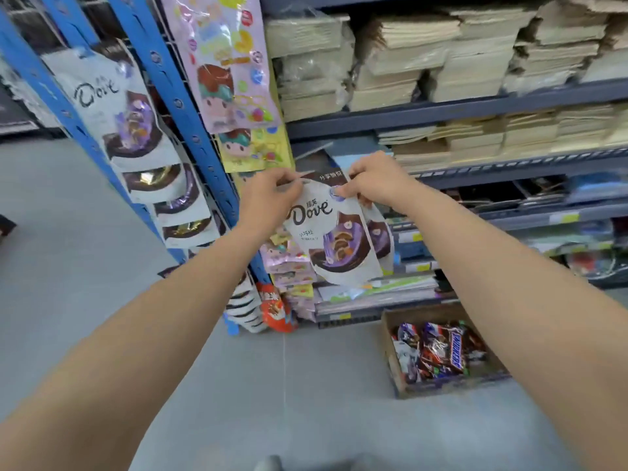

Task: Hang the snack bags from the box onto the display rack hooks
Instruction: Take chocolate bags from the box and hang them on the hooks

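Head view: left hand (272,195) and right hand (373,180) pinch a "Dove" bag (334,239) near a "Snickers" box (438,355)

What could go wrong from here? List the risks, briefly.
1. The left hand and right hand pinch only the top corners of the Dove bag, so it could slip or tear there.
2. The pastel candy bags hang crowded right beside it, and pushing the bag on may knock some off.
3. The open box sits on the floor to the right, where a sideways step could catch it.
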Motion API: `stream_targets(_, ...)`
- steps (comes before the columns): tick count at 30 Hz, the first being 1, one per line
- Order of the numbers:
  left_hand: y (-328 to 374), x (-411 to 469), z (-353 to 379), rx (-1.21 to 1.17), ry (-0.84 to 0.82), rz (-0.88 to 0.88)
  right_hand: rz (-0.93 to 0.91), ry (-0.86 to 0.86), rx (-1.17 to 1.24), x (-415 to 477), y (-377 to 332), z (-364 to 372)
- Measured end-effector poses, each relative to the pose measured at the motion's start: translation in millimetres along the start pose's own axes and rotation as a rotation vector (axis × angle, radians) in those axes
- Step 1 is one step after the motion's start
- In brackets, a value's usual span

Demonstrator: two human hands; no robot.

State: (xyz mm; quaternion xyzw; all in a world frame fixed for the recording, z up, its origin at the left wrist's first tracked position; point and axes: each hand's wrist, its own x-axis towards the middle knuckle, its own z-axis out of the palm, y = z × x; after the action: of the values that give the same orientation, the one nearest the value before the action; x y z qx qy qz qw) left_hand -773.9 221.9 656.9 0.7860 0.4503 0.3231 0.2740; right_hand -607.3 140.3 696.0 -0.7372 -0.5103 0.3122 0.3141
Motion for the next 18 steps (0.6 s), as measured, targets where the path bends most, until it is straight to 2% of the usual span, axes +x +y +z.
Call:
stream_targets(4, -22, 4, -78, -0.044, 0.149, 0.000, -0.087, -0.032, 0.067, 12, -79, 27)
stream_targets(9, -41, 28, -168, 0.040, 0.306, 0.054, -0.187, 0.010, 0.191, 32, -154, 69)
stream_targets(15, -69, 87, -238, 0.080, 0.466, 0.022, -0.304, 0.230, 0.206, 64, -208, 95)
stream_targets(18, -79, 119, -266, 0.072, 0.533, -0.026, -0.408, 0.541, 0.200, 79, -226, 101)
